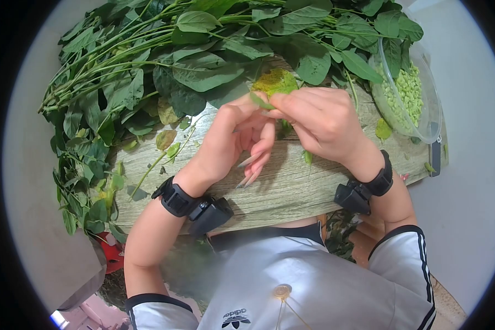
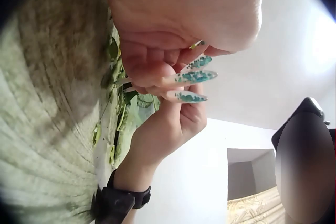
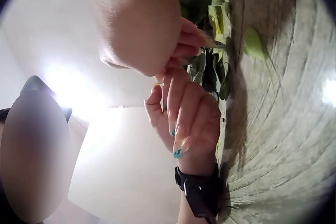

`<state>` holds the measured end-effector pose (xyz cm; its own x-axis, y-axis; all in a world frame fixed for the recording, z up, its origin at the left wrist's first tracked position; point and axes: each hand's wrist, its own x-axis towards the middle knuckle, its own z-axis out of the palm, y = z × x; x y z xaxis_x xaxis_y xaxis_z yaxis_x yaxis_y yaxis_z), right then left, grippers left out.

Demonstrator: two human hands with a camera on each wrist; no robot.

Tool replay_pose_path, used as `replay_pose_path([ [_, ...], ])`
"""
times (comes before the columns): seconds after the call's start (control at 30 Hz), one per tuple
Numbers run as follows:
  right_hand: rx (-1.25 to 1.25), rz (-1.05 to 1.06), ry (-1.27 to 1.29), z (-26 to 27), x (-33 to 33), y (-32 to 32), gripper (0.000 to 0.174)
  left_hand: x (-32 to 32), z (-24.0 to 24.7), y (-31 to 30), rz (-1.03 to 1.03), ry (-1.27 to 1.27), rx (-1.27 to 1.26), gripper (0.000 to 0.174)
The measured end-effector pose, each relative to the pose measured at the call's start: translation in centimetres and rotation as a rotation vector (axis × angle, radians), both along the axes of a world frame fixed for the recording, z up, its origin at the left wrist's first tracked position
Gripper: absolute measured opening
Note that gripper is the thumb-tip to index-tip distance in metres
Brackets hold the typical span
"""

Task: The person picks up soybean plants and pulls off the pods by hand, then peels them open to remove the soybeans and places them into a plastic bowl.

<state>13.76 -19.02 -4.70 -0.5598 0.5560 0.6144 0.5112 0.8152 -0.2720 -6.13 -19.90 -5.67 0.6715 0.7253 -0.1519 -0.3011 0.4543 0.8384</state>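
Observation:
In the head view, a small green bean pod [image 1: 261,102] is held up where the fingertips of both hands meet, over the wooden board. My left hand [image 1: 234,135] pinches it between thumb and forefinger, with the other fingers loosely bent below. From the other side my right hand [image 1: 325,118] pinches the pod's near end, its back turned up. Both wrist views show the two hands fingertip to fingertip, the pod mostly hidden behind fingers. Long nails with teal flecks show on the left hand's fingers [image 2: 194,77].
Cut leafy bean plants [image 1: 209,71] are heaped across the back and left of the wooden board [image 1: 291,190]. At the right stands a clear plastic container [image 1: 430,80] of shelled green beans [image 1: 407,99]. A yellowed leaf [image 1: 275,81] lies just beyond the hands.

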Motion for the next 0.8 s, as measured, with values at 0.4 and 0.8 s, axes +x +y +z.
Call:
replay_pose_path([
  [0.4, 0.034, -0.008, 0.011, -0.5, -0.1, 0.2, 0.017, 0.2, -0.1, -0.1, 0.013, 0.007, 0.013, 0.038],
  [0.8, -0.077, -0.056, 0.176, -1.4, -1.1, -0.1, 0.005, 0.3, -0.4, 0.0, 0.051, -0.002, 0.033, 0.035],
])
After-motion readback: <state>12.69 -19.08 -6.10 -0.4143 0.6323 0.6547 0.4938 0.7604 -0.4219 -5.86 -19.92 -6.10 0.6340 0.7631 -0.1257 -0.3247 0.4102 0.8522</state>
